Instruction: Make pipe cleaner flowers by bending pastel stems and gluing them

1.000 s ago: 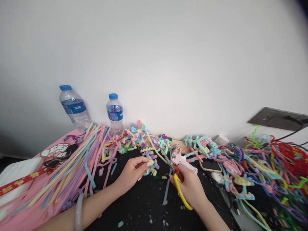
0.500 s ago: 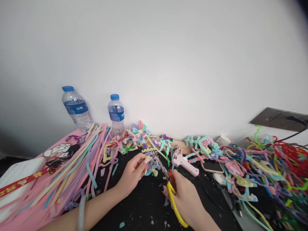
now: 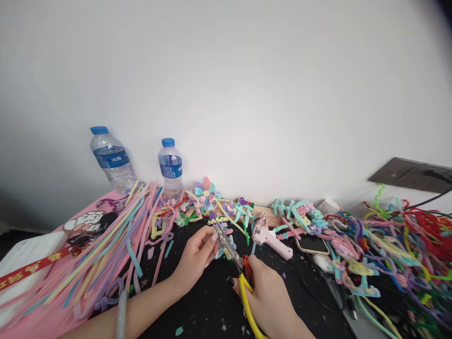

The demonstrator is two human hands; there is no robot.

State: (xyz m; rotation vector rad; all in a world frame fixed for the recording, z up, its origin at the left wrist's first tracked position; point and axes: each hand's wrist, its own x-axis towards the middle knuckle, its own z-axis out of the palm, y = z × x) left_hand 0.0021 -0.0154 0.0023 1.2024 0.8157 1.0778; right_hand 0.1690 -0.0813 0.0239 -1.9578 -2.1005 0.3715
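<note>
My right hand grips yellow-handled scissors, whose blades point up and left to the fingertips of my left hand. Thumb and forefinger of my left hand are pinched together; what lies between them is too small to make out. Just behind and beneath the blades is a bunch of pastel fuzzy pieces. A pale pink glue gun lies to the right of the blades.
Two water bottles stand by the wall. Long pastel fuzzy stems cover the left side. A phone, a white mouse, a cable and tangled coloured stems are on the right.
My right hand and the scissors have moved slightly left, bringing the blade tips up to my left fingertips. My left hand has barely shifted.
</note>
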